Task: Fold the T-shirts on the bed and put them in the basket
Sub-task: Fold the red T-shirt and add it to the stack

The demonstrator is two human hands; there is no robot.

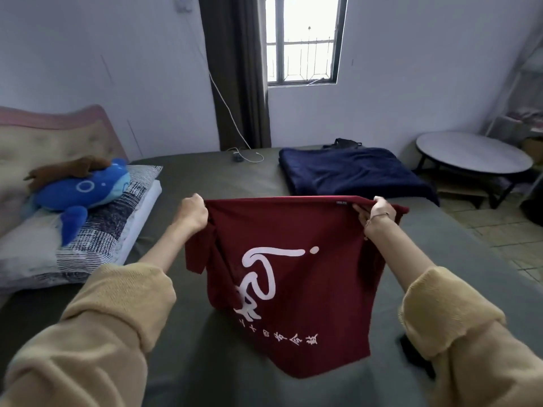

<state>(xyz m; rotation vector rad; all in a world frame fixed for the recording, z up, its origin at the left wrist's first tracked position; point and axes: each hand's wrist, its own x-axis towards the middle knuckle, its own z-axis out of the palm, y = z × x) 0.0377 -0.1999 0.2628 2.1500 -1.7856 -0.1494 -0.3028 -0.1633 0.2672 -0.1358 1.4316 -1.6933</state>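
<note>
The left hand [192,212] has its fingers curled tight round the left top corner of the dark red T-shirt [293,274], held up above the grey-green bed [182,183]. Soft cloth with white brush lettering hangs down, its hem resting on the sheet. The right hand [374,214] pinches the other corner.

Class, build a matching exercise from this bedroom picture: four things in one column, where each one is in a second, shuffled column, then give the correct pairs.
Things
1. red T-shirt
2. blue plush toy
3. navy blanket
4. round table

Places
A. on the floor beside the bed
B. held up by the left hand and right hand
C. on the patterned pillow
D. folded on the far part of the bed

Pairs: 1-B, 2-C, 3-D, 4-A
</note>
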